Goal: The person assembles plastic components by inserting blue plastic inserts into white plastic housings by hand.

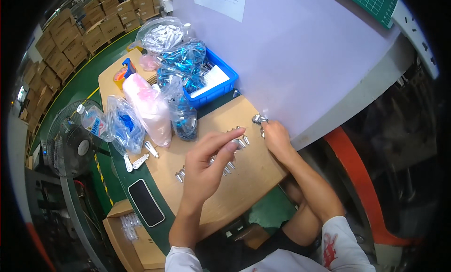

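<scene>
Roughly midway, I'd judge: small silver cylinders (pixel 245 140) are set out on the cardboard sheet (pixel 256 178) on the tabletop (pixel 162 237), some hidden by my left hand (pixel 206 166). Left thumb and index stand apart, nothing visible between them. Right hand (pixel 277 138), at 2 o'clock from the sheet's middle: fingers look closed on shiny metal pieces (pixel 258 118), so those sit outside the main group. Bagged blue parts (pixel 185 61) are in the blue tray (pixel 221 93) at 12 o'clock; can't tell if they count as work left
</scene>
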Available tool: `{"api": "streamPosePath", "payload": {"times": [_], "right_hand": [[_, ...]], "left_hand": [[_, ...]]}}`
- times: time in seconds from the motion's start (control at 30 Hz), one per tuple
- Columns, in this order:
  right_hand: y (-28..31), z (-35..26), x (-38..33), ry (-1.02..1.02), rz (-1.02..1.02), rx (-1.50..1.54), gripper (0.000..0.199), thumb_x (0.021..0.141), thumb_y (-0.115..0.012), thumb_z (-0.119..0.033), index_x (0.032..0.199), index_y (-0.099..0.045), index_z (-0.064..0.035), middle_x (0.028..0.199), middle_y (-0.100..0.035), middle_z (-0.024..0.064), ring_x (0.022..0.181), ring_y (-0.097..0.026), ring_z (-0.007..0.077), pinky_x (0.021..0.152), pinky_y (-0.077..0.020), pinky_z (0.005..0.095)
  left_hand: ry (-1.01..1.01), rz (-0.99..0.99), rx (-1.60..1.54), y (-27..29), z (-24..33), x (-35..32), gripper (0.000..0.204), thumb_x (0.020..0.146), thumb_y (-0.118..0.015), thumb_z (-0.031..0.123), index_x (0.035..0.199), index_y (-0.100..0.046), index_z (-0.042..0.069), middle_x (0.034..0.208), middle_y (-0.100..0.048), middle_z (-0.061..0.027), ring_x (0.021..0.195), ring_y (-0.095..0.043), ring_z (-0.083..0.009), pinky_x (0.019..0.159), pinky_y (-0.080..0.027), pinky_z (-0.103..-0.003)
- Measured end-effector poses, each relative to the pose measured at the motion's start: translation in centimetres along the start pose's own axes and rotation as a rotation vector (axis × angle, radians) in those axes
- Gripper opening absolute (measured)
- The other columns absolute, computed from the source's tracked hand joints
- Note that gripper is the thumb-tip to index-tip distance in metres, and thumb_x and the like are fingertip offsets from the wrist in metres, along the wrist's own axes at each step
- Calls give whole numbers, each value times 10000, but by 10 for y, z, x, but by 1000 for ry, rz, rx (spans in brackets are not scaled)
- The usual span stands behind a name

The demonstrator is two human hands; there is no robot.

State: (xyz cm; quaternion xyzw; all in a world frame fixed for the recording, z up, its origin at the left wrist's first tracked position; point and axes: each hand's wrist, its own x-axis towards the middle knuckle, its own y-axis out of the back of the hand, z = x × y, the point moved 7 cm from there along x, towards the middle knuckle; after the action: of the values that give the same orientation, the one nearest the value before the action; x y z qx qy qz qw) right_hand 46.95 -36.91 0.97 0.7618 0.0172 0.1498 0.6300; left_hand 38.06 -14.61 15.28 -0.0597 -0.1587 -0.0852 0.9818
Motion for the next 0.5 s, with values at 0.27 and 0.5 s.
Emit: {"api": "streamPosePath", "payload": {"times": [0.27, 0.5], "right_hand": [[46, -17, -3, -156, -57, 893, 192, 861, -649, -29, 1048, -669, 15, 849, -654, 116, 782, -641, 228, 720, -514, 332], [65, -61, -45, -353, -254, 2109, 170, 938, -624, -63, 1104, -608, -28, 895, -662, 56, 788, -635, 138, 723, -510, 260]], "left_hand": [[-10, 20, 174, -2, -17, 7, 274, 922, -634, 68, 1189, -697, 73, 892, -631, -55, 725, -581, -98, 658, -459, -235], [11, -24, 249, -23, -31, 7, 334, 868, -708, 93, 1202, -691, 84, 926, -639, -70, 777, -602, -136, 704, -476, -264]]}}
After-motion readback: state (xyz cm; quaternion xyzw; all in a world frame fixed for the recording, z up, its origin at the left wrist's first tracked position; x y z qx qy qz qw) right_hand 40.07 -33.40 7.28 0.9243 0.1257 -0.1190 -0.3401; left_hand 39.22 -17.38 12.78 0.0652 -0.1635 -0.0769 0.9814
